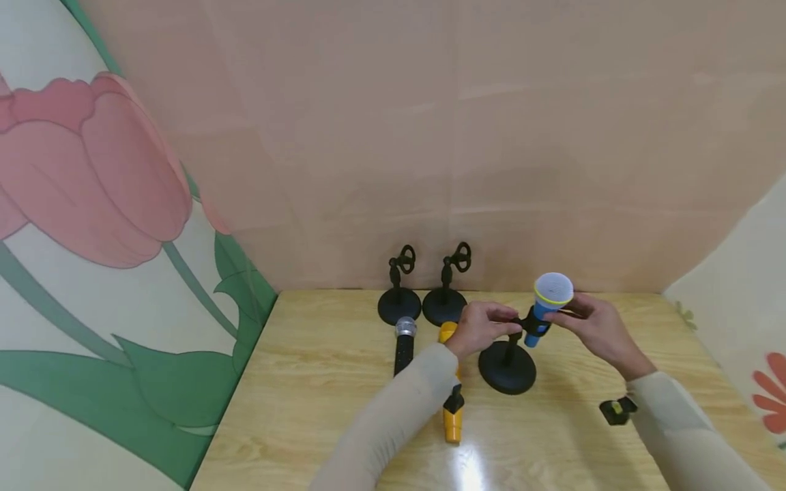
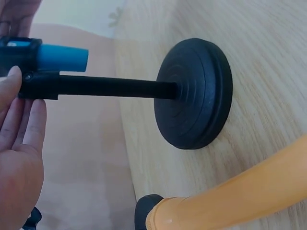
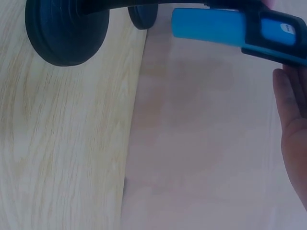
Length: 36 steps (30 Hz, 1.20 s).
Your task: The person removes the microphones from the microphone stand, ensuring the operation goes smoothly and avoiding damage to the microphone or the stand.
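Note:
A blue microphone (image 1: 553,290) with a white flared head and yellow ring sits tilted in the black clip of a desk stand (image 1: 507,369). My left hand (image 1: 479,329) pinches that stand at its top joint, just below the clip; the left wrist view shows thumb and fingers on either side of the joint (image 2: 41,85). From the other side, my right hand (image 1: 598,331) holds the microphone near its head, between thumb and fingers. In the right wrist view, the blue handle (image 3: 208,26) pokes out through the clip (image 3: 276,33).
Two more black stands (image 1: 399,305) (image 1: 445,305) with ring clips stand at the table's back edge, against the wall. A black microphone (image 1: 404,348) with a silver head lies left of my left forearm. An orange microphone (image 1: 452,426) lies partly under that forearm.

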### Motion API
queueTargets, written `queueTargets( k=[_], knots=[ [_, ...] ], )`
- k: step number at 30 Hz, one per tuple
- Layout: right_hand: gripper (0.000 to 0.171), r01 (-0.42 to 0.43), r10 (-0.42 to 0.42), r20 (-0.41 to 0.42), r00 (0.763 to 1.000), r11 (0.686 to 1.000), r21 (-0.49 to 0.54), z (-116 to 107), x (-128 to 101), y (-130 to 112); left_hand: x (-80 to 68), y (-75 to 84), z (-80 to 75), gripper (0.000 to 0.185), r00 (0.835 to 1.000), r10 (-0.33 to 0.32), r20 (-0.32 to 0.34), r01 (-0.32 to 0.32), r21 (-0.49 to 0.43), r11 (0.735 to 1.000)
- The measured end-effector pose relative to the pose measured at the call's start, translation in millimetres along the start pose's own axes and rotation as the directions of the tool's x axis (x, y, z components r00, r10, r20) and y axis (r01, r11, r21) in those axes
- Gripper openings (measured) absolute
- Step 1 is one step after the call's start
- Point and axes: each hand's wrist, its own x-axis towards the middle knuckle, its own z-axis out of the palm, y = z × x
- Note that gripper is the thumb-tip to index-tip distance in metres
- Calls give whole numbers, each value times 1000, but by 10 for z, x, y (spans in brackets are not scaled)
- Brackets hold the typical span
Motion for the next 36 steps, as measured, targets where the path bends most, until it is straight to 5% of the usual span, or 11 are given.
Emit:
queueTargets(
  k=[12,36],
  knots=[
    [47,-6,5,-8,1000,1000,-30,-16,39,20,64,16,24,22,1000,-12,-5,13,86,996],
    [41,87,-87,-7,996,995,-41,-96,91,-163,56,-2,8,25,1000,-1,9,0,86,996]
  ],
)
